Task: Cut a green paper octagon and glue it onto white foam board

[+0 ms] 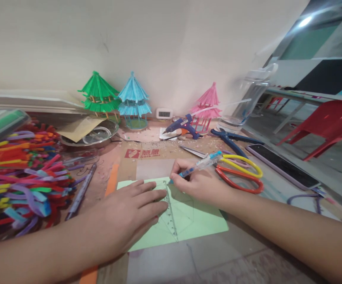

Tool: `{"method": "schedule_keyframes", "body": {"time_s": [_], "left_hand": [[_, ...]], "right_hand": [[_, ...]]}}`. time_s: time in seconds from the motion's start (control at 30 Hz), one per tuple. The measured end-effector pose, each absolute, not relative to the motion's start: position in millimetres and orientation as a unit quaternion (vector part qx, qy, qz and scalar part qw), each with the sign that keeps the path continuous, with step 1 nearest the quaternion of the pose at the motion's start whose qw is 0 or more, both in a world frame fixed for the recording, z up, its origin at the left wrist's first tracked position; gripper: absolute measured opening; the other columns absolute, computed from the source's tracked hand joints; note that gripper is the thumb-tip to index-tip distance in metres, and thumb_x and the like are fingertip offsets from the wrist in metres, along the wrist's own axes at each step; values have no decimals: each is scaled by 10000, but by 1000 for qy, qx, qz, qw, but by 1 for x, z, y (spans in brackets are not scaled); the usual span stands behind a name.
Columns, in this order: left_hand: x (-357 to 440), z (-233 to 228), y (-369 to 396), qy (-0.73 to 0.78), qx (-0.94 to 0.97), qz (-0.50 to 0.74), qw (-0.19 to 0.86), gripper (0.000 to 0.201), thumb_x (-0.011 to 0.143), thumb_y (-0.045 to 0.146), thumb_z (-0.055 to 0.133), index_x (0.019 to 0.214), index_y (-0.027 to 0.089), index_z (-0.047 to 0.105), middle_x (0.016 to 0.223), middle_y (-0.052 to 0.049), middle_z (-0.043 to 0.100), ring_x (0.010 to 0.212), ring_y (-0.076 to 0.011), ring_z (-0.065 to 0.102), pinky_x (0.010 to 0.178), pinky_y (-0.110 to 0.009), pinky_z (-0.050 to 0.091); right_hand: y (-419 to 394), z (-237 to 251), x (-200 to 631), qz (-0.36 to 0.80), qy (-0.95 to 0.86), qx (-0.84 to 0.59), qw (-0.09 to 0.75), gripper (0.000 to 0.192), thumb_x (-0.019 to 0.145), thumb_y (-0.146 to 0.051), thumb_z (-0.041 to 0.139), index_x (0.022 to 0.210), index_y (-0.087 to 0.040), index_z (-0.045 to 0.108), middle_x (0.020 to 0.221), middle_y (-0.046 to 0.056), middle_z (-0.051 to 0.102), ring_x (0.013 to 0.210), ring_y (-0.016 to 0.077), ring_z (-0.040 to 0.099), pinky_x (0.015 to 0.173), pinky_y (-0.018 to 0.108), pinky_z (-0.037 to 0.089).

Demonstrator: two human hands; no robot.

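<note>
A pale green sheet of paper (206, 221) lies on the cardboard, with faint drawn lines on it. Across the paper rests a clear ruler (171, 217), running from its far edge toward me. My left hand (141, 209) lies flat over the paper, fingers stretched out, fingertips on the ruler. Pinched in my right hand (191, 179) is a clear pen with blue parts (205, 163), its tip down at the far end of the ruler. Right behind that hand lie scissors (239, 177) with one yellow and one red handle loop.
Fuzzy pipe cleaners (25, 177) heap at the left, near a purple pen (82, 191) and a metal bowl (111, 132). Green (100, 94), blue (134, 98) and pink (208, 104) small pavilions line the wall. A glue gun (185, 125), pliers (233, 140), phone (283, 165) and bottle (248, 98) stand right.
</note>
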State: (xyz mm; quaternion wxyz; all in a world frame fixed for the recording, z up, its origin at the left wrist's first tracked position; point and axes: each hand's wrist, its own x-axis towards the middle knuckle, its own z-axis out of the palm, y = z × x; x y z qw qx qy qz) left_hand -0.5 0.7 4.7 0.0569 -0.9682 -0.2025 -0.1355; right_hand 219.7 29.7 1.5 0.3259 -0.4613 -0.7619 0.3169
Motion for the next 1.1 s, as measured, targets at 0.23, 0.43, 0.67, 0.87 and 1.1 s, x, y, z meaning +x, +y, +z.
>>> {"method": "schedule_keyframes", "body": {"time_s": [0.23, 0.43, 0.67, 0.87, 1.1], "left_hand": [[-1, 3, 1, -202, -968, -138, 64, 415, 1038, 200, 301, 1134, 186, 705, 1219, -52, 725, 1120, -239, 666, 1015, -426, 545], [-4, 3, 2, -199, -967, -143, 65, 364, 1018, 183, 363, 1181, 197, 688, 1268, -54, 705, 1143, -256, 670, 1001, -453, 556], [-6, 2, 1, -211, -965, -147, 46, 341, 985, 154, 413, 1194, 231, 671, 1273, -46, 702, 1158, -228, 662, 1023, -406, 536], [-6, 4, -1, -258, -949, -151, 103, 264, 991, 260, 451, 1064, 200, 697, 1114, -77, 747, 1063, -284, 683, 967, -497, 543], [-13, 4, 4, -353, -909, -156, 159, 274, 896, 466, 646, 885, 193, 665, 1050, -111, 726, 1143, -367, 606, 1018, -589, 454]], "right_hand": [[30, 2, 220, 310, -766, -460, 325, 133, 780, -184, 498, 657, -221, 462, 566, -64, 456, 538, 109, 427, 529, 235, 324], [33, 1, 219, 305, -771, -452, 330, 152, 774, -168, 512, 642, -221, 460, 571, -60, 470, 544, 108, 436, 532, 228, 333], [33, 1, 219, 339, -741, -479, 327, 164, 821, -182, 510, 666, -221, 473, 539, -70, 489, 533, 114, 462, 544, 234, 355], [34, 1, 218, 368, -720, -489, 327, 116, 844, -186, 503, 733, -220, 507, 570, -66, 507, 568, 126, 497, 570, 243, 384], [33, 1, 217, 382, -719, -483, 323, 81, 871, -212, 508, 797, -218, 541, 611, -59, 512, 579, 128, 502, 574, 244, 389]]}}
